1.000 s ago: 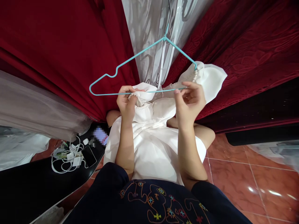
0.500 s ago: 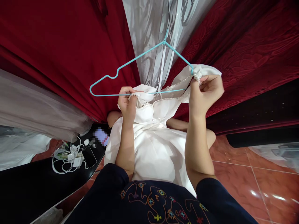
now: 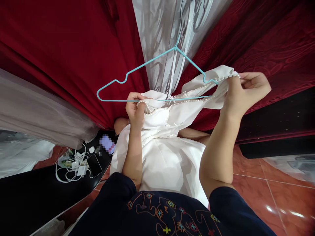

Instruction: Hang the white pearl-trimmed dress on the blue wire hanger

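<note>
A white dress (image 3: 167, 160) with a pearl-trimmed neckline lies across my lap, its bodice raised in front of me. My left hand (image 3: 135, 109) is closed on the left shoulder of the dress, beside the lower bar of a light-blue hanger (image 3: 150, 61). Out to the right, my right hand (image 3: 248, 90) pinches the pearl-edged right shoulder and pulls it taut. The hanger's right end sits inside that shoulder, partly hidden by the fabric. Its left end is bare, outside the dress. The hanger's hook reaches up to the top of the view.
Dark red fabric (image 3: 73, 49) hangs at left and right, with sheer white fabric (image 3: 155, 42) between. On the left, a black bench (image 3: 31, 196) holds white cables (image 3: 66, 177), a dark phone (image 3: 94, 165) and a partly blurred item. Reddish floor tiles (image 3: 256, 190) lie at right.
My right hand has moved outward to the right, drawing the dress shoulder over the hanger's right end. The hanger has shifted slightly right and down. My left hand stays nearly in place.
</note>
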The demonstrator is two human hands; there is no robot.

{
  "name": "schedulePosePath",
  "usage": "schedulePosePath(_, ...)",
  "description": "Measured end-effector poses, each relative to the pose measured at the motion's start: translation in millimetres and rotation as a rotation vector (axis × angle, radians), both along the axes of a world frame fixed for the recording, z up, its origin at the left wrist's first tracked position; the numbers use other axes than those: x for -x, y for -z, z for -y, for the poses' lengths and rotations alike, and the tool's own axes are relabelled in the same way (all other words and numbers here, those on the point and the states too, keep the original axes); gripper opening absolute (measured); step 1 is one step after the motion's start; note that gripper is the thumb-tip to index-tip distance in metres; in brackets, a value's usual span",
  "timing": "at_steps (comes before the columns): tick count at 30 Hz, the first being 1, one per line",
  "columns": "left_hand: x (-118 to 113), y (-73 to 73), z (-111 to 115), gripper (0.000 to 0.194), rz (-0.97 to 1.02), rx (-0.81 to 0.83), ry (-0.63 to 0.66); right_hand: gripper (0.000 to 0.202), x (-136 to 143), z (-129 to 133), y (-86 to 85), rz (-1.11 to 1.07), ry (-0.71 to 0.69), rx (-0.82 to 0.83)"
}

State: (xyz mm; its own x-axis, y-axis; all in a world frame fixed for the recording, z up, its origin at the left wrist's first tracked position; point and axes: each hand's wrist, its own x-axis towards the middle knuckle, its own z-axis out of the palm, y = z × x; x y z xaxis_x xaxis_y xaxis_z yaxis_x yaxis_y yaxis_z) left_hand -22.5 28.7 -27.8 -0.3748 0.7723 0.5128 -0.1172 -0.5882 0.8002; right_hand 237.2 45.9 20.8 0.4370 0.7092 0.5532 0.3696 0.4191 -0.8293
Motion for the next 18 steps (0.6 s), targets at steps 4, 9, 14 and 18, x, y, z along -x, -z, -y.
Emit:
schedulePosePath(4, -1, -2.5, 0, 0.035, -0.008, 0.039, 0.010, 0.020, 9, 11, 12.4, -0.035, -0.001, 0.046)
schedulePosePath(9, -9, -0.4, -2, 0.037, 0.045, 0.086, 0.061, 0.035, -49, 4, 51.5, -0.128, 0.228, 0.054)
schedulePosePath(14, -13, 6.2, -6, 0.025, 0.071, 0.082, 0.056, 0.015, -63, 30, 60.6, 0.098, -0.060, 0.164)
schedulePosePath(18, -16, 10.3, -9, 0.022, 0.053, 0.130, 0.012, 0.010, -28, 52, 33.1, 0.234, -0.247, 0.105)
